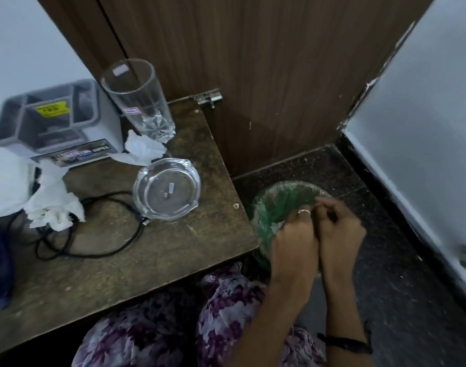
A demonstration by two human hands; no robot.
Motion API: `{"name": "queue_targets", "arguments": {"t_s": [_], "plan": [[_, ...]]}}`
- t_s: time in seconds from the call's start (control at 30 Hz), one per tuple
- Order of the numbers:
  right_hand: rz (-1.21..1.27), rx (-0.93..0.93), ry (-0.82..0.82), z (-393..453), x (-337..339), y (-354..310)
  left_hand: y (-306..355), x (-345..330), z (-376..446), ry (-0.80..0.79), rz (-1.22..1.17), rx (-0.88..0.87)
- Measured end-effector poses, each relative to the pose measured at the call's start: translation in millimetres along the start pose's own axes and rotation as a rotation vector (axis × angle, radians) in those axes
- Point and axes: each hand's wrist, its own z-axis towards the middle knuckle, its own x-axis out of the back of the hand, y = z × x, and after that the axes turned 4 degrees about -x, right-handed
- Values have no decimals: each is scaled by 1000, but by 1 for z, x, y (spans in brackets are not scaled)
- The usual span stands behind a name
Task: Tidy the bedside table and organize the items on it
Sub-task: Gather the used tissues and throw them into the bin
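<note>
Both hands, left hand (292, 234) and right hand (340, 229), together over bin (269, 207) at 4 o'clock, grip unclear; tissues (54, 205), cable (99, 207), ashtray (167, 190), glass (138, 99) left on surface (147, 260).

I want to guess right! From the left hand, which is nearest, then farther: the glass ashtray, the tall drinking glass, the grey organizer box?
From the left hand:
1. Round clear glass ashtray, mid-table.
2. Tall clear drinking glass, table's back edge.
3. Grey plastic organizer box, far back-left corner.

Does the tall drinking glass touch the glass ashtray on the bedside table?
Apart. The head view shows the tall glass behind the ashtray, with crumpled tissue and bare table between them.
</note>
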Motion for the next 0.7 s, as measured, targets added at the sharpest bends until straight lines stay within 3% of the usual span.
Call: {"name": "queue_targets", "arguments": {"t_s": [0.17,0.3,0.47,0.6,0.7], "plan": [[299,194,-58,-20,10,-86,14,76,-33,300,-158,-95],[297,313,-249,-55,-20,-139,-19,135,-48,550,-196,-27],[-43,445,-457,-77,-92,-176,-93,178,-55,678,-76,117],[-391,655,-346,-81,-144,-192,-143,198,-62,815,20,211],[-609,681,-295,-80,-172,-197,-168,207,-68,905,-7,275]]}}
